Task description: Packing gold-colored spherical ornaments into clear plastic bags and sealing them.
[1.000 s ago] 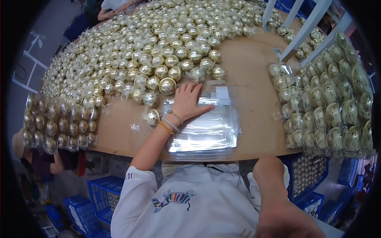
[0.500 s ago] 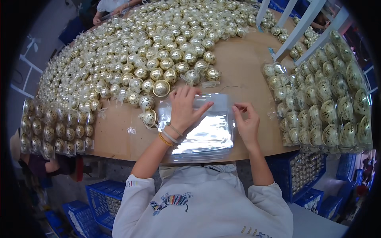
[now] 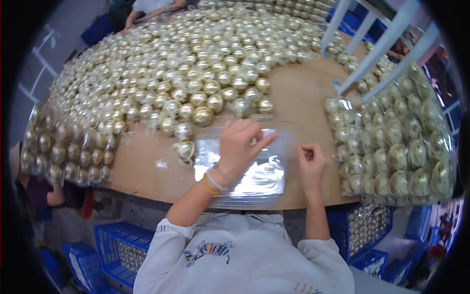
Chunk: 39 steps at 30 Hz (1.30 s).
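A stack of clear plastic bags (image 3: 259, 174) lies on the table close in front of me, shining with glare. My left hand (image 3: 239, 147) is over its upper left part, thumb stretched to the right and apart from the bent fingers; no object shows in it. Just off the stack's right side, my right hand (image 3: 312, 164) has its fingers curled into a pinch. Whatever sits between those fingertips, if anything, is too small to make out. A gold bauble with a clear ribbon (image 3: 184, 151) rests left of the stack, at the near end of a large heap of gold baubles (image 3: 196, 73).
Packed sheets of baubles stand at the right (image 3: 396, 147) and another bagged group (image 3: 68, 152) at the left. White rails (image 3: 364, 56) rise at the back right. Blue crates (image 3: 122, 245) sit below the table edge. Another person's arm (image 3: 159, 10) reaches in at the far left.
My right hand has moved a little right and down, away from the bag stack, its fingers curling tighter. My left hand has shifted slightly right and down. The whole view has tilted slightly.
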{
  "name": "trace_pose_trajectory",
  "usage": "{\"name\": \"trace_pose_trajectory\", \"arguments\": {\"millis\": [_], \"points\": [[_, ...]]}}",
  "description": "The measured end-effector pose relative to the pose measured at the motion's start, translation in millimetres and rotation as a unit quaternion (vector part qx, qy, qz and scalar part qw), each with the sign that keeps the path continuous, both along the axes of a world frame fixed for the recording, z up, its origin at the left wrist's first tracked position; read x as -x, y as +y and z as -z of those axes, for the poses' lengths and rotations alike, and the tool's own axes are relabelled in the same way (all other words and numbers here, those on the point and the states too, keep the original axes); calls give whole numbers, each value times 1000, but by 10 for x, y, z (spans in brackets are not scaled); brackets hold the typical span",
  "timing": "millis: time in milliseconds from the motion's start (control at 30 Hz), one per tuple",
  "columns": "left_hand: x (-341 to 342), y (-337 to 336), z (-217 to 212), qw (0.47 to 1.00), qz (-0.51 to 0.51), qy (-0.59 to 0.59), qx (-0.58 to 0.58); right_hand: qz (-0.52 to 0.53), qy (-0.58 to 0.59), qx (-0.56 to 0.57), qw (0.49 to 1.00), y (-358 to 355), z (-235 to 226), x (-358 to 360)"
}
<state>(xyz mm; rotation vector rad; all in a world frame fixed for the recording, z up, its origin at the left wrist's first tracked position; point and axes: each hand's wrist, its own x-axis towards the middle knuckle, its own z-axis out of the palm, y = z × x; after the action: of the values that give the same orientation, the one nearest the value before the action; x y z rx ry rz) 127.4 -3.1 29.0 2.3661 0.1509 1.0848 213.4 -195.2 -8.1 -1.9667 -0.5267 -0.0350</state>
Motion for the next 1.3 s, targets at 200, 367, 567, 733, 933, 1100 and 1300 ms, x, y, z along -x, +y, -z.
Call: {"name": "trace_pose_trajectory", "arguments": {"millis": [200, 367, 567, 733, 933, 1100, 1300], "points": [[-78, 51, 43, 997, -26, 69, 11, 59, -338, 48, 938, 81, -112, 12], [-108, 1, 1, 997, -66, 27, -20, -101, -2, 88, 991, 48, -46, 67], [-86, -140, 86, 996, -84, 3, -20, -11, -245, 82, 966, 78, -3, 135], [4, -166, 26, 981, -142, -61, -118, -109, 168, -76, 977, -158, -179, 145], [214, -194, -215, 969, -111, -147, -166, -370, 608, -227, 665, -355, -290, -140], [511, -454, -322, 972, -44, -142, -180, -457, 311, -20, 833, -191, -414, 134], [584, -345, -376, 975, -64, 203, -64, -434, 197, 211, 853, 235, -405, 163]]}}
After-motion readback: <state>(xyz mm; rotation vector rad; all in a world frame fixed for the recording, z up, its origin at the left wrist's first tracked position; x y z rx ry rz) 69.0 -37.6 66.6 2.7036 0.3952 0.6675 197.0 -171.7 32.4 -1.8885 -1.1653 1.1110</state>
